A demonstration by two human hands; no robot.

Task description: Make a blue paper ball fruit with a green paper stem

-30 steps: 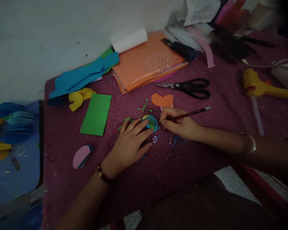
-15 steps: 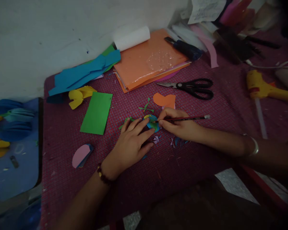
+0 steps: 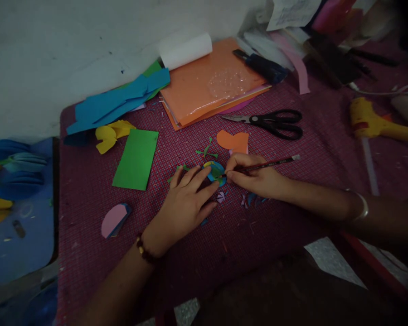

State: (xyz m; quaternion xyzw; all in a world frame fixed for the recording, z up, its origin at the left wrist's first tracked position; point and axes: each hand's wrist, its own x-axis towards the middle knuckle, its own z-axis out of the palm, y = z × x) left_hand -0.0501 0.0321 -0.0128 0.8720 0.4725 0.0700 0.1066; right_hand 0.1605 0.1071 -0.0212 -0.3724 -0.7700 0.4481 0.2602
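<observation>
My left hand (image 3: 183, 203) lies flat on the red checked cloth (image 3: 88, 213), fingers stretched out, its fingertips pressing the edge of a small round paper piece (image 3: 213, 171) in blue, yellow and green. My right hand (image 3: 255, 176) is closed around a dark red pencil (image 3: 268, 163), whose tip rests on that round piece. An orange heart-shaped cutout (image 3: 232, 140) lies just beyond my right hand. Small paper scraps (image 3: 221, 197) are scattered between my hands.
Black scissors (image 3: 270, 122) lie behind the heart. A green paper rectangle (image 3: 136, 158), yellow cutouts (image 3: 110, 134), blue strips (image 3: 119, 102), an orange sheet stack (image 3: 211, 88) and a white roll (image 3: 185, 50) sit at the back. A yellow glue gun (image 3: 377, 122) is at right, a pink half-circle (image 3: 113, 220) at left.
The pencil's far end dipped and then rose again as my right hand worked it over the round piece. My left hand has stayed in place.
</observation>
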